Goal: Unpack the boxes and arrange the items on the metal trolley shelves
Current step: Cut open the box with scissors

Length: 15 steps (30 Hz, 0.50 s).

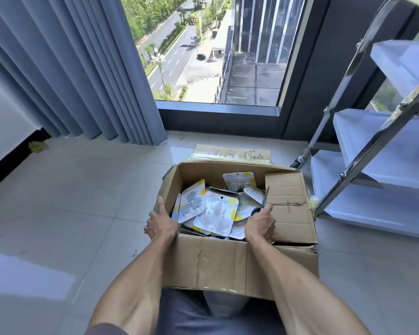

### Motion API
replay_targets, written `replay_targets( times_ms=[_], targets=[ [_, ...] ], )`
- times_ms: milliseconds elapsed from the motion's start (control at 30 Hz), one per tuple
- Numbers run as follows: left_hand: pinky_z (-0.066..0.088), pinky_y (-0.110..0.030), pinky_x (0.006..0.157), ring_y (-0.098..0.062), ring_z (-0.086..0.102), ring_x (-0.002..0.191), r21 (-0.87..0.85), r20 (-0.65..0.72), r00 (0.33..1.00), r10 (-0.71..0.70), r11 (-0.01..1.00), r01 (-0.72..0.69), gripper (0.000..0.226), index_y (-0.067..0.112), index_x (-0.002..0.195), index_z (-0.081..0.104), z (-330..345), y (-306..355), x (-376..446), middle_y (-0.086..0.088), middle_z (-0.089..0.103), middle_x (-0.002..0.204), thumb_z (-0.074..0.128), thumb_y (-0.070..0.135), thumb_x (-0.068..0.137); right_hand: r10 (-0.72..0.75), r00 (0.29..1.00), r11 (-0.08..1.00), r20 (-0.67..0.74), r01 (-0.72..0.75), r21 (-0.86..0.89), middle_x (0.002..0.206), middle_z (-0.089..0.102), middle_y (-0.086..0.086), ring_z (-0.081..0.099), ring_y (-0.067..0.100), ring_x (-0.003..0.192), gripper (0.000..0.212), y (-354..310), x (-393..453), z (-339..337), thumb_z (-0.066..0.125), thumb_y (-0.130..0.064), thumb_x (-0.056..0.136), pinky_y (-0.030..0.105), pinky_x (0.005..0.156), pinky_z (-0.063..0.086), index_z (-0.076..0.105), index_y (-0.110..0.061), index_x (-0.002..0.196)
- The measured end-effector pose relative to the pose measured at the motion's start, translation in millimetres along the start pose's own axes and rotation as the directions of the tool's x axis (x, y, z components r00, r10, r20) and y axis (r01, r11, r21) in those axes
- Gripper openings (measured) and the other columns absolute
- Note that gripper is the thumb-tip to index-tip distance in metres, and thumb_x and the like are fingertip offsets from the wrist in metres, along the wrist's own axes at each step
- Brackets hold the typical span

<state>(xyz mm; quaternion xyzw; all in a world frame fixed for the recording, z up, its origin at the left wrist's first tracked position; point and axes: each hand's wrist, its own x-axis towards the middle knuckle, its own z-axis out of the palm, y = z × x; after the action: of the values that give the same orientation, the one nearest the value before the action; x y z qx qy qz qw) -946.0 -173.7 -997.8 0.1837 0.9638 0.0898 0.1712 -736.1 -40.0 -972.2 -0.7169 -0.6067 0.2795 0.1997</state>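
An open cardboard box (228, 262) stands on the floor in front of me, full of several blister packs of hooks (215, 213) on white and yellow cards. My left hand (160, 224) grips the box's near left corner, with the thumb lying up the outside of the left wall. My right hand (261, 224) is over the box's right side beside the folded-in right flap (288, 209) and holds what looks like dark-handled scissors (264, 200), blade pointing up. The metal trolley (363, 151) stands to the right, its shelves (373, 209) covered in white film.
A second, closed carton (230, 152) lies behind the open box, near the window. Grey curtains (70, 68) hang at the back left over pale floor tiles (82, 201). The trolley's slanted frame reaches almost to the box's right side.
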Motion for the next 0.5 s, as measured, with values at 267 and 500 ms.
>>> replay_targets(
  times_ms=[267,500],
  targets=[
    [0.016,-0.045,0.119,-0.036,0.009,0.150,0.115,-0.186,0.941,0.283,0.957,-0.266,0.070,0.012,0.147,0.037,12,58,-34,-0.022,0.012,0.161,0.061,0.015,0.082,-0.230,0.970,0.970,-0.078,0.222,-0.103,0.103,0.063,0.016,0.053,0.034,0.104,0.019,-2,-3,17,0.053,-0.008,0.092,0.044,0.081,0.046,0.044,-0.008,0.108],
    [0.045,-0.029,0.072,-0.022,0.063,0.084,-0.540,-0.024,0.944,0.329,0.790,-0.289,0.023,0.009,0.083,0.073,45,140,-83,-0.004,0.073,0.083,0.052,0.002,0.078,-0.169,0.948,0.982,-0.270,0.138,-0.130,0.112,0.064,0.008,0.054,0.028,0.114,0.026,11,31,-36,0.049,-0.004,0.083,0.047,0.090,0.039,0.050,-0.012,0.107]
  ],
)
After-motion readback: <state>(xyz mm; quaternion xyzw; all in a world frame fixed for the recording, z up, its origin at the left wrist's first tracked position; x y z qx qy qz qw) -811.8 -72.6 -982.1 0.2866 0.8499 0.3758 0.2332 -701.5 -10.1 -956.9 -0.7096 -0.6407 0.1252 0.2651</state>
